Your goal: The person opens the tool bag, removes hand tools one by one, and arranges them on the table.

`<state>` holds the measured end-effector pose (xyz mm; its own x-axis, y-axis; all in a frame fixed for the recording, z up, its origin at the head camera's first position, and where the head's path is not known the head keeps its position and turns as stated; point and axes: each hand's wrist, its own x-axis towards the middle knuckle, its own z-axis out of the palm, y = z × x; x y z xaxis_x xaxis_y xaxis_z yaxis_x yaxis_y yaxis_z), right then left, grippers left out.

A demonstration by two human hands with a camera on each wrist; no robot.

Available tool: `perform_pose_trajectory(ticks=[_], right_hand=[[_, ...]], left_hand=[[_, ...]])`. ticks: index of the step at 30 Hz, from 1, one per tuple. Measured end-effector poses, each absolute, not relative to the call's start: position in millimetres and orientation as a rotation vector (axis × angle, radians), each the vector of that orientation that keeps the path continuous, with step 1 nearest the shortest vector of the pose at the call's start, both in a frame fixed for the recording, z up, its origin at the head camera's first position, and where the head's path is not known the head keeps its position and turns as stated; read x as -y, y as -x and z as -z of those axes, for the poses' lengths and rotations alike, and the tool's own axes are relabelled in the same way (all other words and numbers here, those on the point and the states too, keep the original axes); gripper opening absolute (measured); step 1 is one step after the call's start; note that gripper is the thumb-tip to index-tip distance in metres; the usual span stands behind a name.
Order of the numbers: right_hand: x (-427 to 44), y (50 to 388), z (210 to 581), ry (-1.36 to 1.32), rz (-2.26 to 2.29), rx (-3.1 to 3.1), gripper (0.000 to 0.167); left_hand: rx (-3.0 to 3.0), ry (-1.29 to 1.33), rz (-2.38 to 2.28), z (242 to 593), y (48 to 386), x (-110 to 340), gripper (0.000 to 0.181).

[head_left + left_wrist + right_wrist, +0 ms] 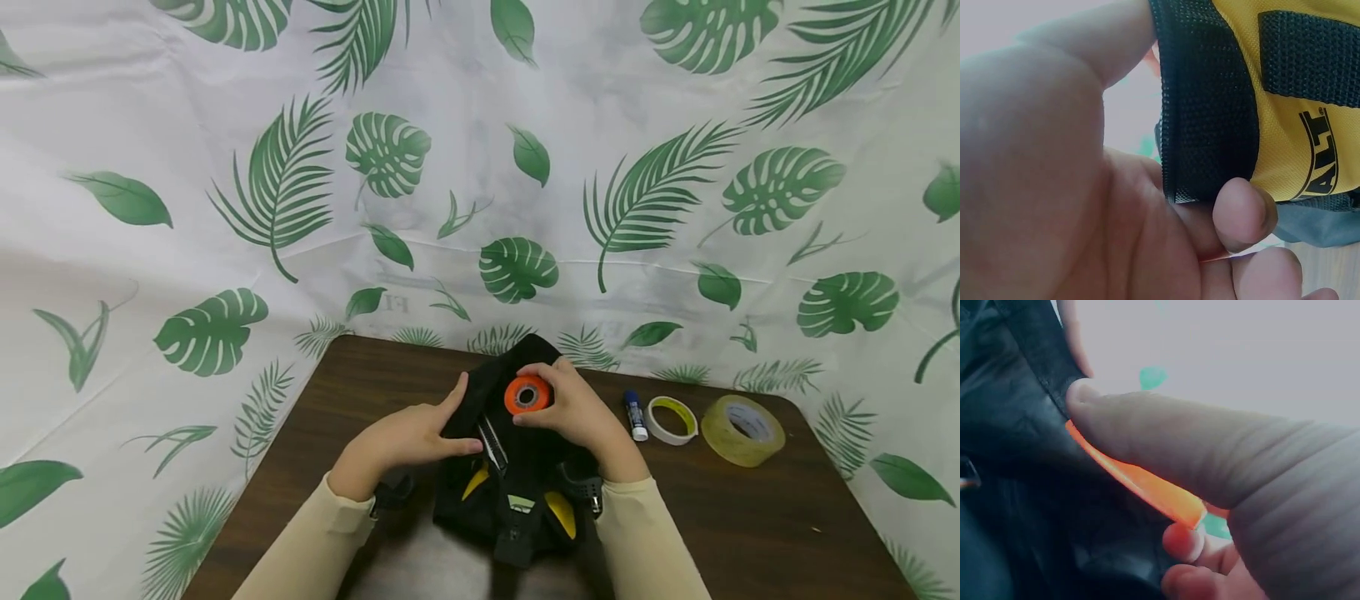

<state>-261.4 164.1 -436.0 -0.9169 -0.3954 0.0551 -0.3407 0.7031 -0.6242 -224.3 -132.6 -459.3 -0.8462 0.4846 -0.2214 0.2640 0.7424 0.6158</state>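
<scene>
A black and yellow tool bag (pixel 468 496) stands on the table, the letters "ALT" showing on its yellow side (pixel 1285 144) in the left wrist view. My left hand (pixel 405 437) grips the black edge of the bag's opening, thumb on one face and curled fingers on the other. Over the opening, my right hand (pixel 573 404) pinches an orange roll (pixel 517 402) with a dark centre between thumb and fingers. From the right wrist, the orange roll (pixel 1147 484) appears nearly edge-on against the black lining. The bag's inside is mostly hidden.
Right of the bag lie a blue and white glue stick (pixel 635 415), a white tape roll with a yellow inside (pixel 657 432) and a wide clear tape roll (pixel 723 450). A leaf-printed sheet (pixel 465 292) hangs behind the dark wooden table (pixel 750 533).
</scene>
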Motion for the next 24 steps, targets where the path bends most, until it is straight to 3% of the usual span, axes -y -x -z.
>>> perform_pose_trajectory(ticks=[12, 24], right_hand=[[-174.6, 229.2, 435.5, 0.603, 0.966, -3.091, 0.073], [-202.1, 202.9, 472.3, 0.528, 1.396, -3.394, 0.072]], left_hand=[[-2.589, -0.567, -0.817, 462.1, 224.6, 132.1, 0.114], [-2.582, -0.57, -0.821, 460.9, 223.5, 131.0, 0.113]])
